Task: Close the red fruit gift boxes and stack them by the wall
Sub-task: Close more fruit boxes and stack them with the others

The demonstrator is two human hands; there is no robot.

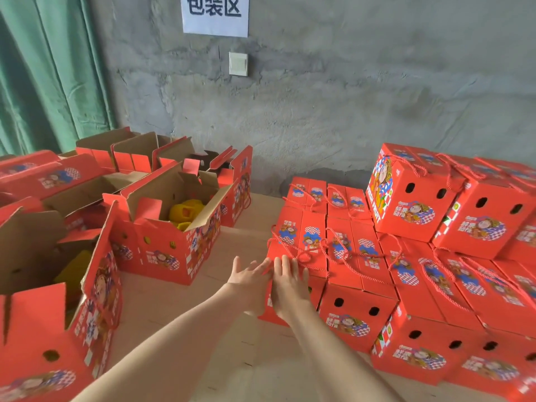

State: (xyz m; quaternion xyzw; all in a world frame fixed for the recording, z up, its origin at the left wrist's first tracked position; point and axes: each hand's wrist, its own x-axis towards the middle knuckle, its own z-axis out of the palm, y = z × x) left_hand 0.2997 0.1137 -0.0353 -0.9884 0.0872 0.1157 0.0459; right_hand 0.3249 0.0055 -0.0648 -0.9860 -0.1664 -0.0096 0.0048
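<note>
Red gift boxes [362, 256] cover a tan surface [179, 309] below a concrete wall [348, 97].

One camera is sitting on the person's head, looking forward and down at the rough grey concrete wall [348, 97]. It is seeing wide, from open red cardboard boxes [174, 256] at the left to closed red cardboard boxes [374, 274] at the right. The left hand [249, 281] and right hand [290, 285] are showing close below it.
</note>
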